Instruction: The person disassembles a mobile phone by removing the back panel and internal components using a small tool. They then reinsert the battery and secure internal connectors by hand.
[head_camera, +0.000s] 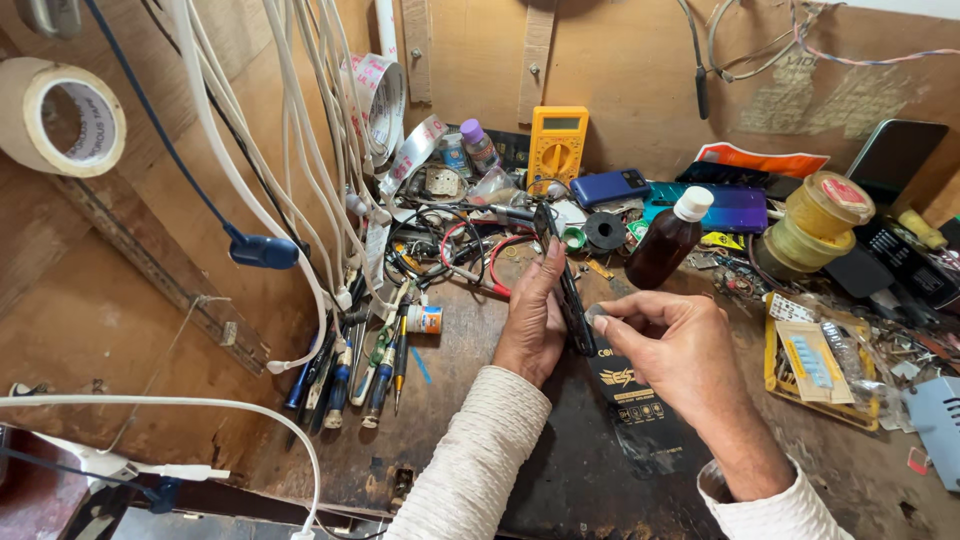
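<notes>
The left hand (533, 318) grips a slim black phone (566, 290) held on edge, its thumb stretched up along the phone's upper part. The right hand (672, 345) meets it from the other side, thumb and forefinger pinched against the phone's edge; what they pinch is too small to tell. Just below both hands lies a flat black printed packet (632, 392) on the dark, worn wooden bench (440, 440). Beyond the right hand stands a brown bottle (670, 240) with a white cap. Farther ahead of the left hand a boxy yellow multimeter (557, 147) leans against the plywood wall. Out to the left, screwdrivers (352, 375) lie in a row under hanging white cables (320, 130).
</notes>
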